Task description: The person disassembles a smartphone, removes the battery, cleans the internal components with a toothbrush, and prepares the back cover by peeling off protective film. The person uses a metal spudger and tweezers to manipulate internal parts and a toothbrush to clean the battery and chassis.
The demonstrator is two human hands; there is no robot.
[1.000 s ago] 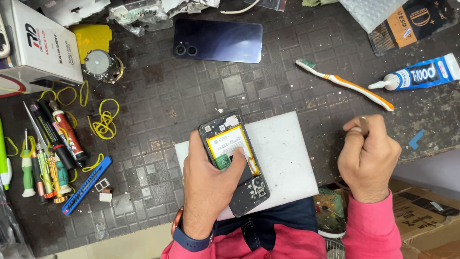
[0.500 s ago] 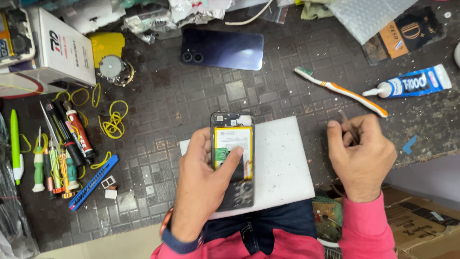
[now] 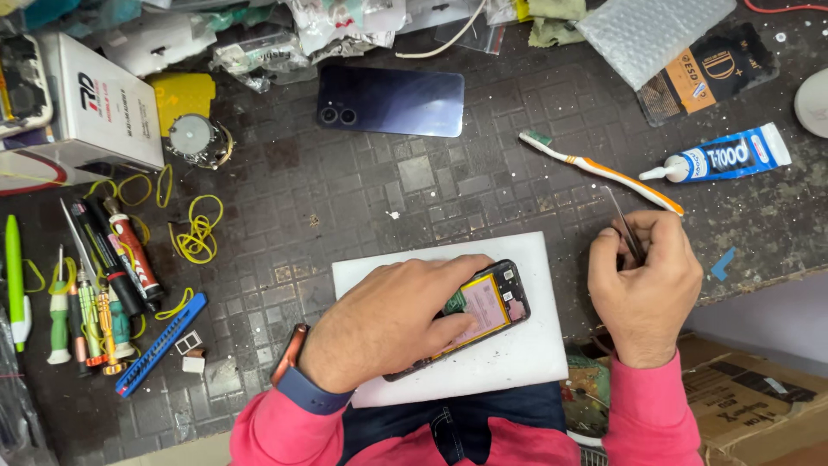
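The left hand (image 3: 397, 315) lies palm down across the opened phone (image 3: 487, 306), fingers spread flat and pressing it onto the white pad (image 3: 517, 358); nothing is gripped, only held down. The phone sits tilted, its top toward two o'clock. At three o'clock from it, the right hand (image 3: 642, 280) rests on the dark mat (image 3: 362, 190), fingers pinched closed around thin tweezers (image 3: 623, 226) pointing to eleven o'clock.
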